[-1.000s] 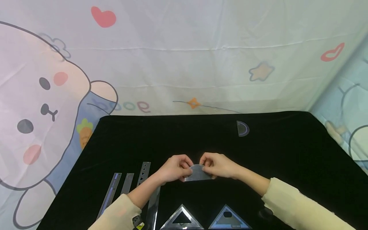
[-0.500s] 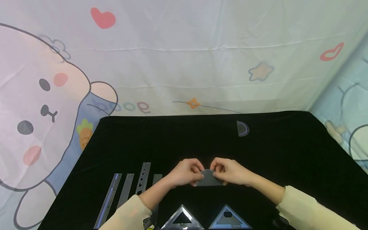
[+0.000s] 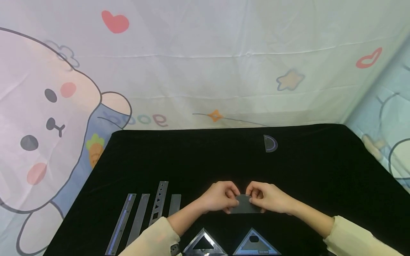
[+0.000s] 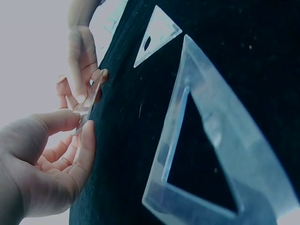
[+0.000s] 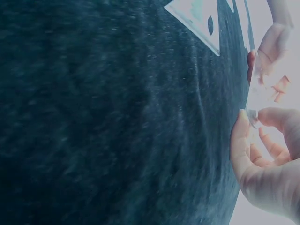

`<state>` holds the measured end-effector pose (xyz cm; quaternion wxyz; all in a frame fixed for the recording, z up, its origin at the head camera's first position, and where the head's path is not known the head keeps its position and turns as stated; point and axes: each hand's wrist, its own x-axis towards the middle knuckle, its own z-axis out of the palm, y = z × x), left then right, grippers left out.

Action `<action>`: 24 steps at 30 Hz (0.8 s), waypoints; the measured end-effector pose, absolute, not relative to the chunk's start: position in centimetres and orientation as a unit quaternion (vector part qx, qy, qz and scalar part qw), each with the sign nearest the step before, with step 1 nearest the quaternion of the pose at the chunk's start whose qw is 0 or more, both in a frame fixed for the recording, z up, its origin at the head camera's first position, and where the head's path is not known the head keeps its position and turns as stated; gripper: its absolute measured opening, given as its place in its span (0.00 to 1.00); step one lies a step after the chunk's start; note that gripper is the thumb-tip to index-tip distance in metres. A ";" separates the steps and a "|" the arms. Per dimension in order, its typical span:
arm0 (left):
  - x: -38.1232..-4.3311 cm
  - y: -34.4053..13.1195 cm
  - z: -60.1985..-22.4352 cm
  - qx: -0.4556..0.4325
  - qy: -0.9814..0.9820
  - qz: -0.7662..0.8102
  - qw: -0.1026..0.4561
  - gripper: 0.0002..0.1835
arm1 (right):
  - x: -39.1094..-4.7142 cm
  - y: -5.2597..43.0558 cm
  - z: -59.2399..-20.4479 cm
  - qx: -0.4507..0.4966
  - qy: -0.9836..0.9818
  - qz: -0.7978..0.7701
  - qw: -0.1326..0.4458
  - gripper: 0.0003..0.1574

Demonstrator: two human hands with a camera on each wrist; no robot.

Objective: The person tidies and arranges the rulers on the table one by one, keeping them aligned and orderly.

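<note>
A clear semicircular protractor (image 3: 245,205) is held between both hands, its curved edge away from the body and its straight edge nearer. My left hand (image 3: 221,196) pinches one end between thumb and fingers; my right hand (image 3: 270,197) pinches the other end the same way. In the left wrist view the protractor (image 4: 89,104) appears nearly edge-on, raised off the black cloth. Just below the hands in the head view lie two clear set squares, one with a large triangular cutout (image 3: 205,245) and one with blue markings (image 3: 256,245).
Several straight rulers lie side by side at the left, among them a blue-marked ruler (image 3: 120,224) and a ruler with triangular holes (image 3: 158,202). My left forearm crosses over some of them. A second protractor (image 3: 270,143) lies near the far edge of the black-covered table (image 3: 192,153).
Both hands have moved right and slightly toward the body, carrying the protractor between them. The rulers, set squares and far protractor have stayed where they were.
</note>
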<state>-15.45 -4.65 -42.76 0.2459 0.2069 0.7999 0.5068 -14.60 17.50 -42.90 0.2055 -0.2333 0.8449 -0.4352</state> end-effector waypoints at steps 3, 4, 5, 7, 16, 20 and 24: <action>-15.3 -4.1 -42.8 0.212 0.798 0.506 0.250 0.11 | -14.4 18.0 -42.9 -0.226 0.848 -0.431 0.209 0.10; -15.3 -3.9 -42.8 0.214 0.797 0.507 0.251 0.11 | -14.3 18.2 -42.9 -0.225 0.849 -0.431 0.209 0.10; -15.3 -3.7 -42.8 0.215 0.796 0.507 0.251 0.12 | -14.2 18.4 -42.8 -0.224 0.849 -0.430 0.209 0.10; -15.2 -3.4 -42.7 0.218 0.794 0.508 0.252 0.12 | -14.0 18.8 -42.8 -0.221 0.850 -0.432 0.208 0.10; -14.5 -1.4 -42.3 0.225 0.793 0.506 0.253 0.09 | -13.2 20.6 -42.4 -0.210 0.851 -0.430 0.217 0.11; -14.2 -0.5 -42.3 0.222 0.790 0.510 0.257 0.09 | -12.8 21.4 -42.2 -0.200 0.845 -0.440 0.230 0.12; -13.8 0.4 -42.1 0.219 0.786 0.513 0.268 0.09 | -12.4 22.3 -41.9 -0.181 0.837 -0.450 0.253 0.13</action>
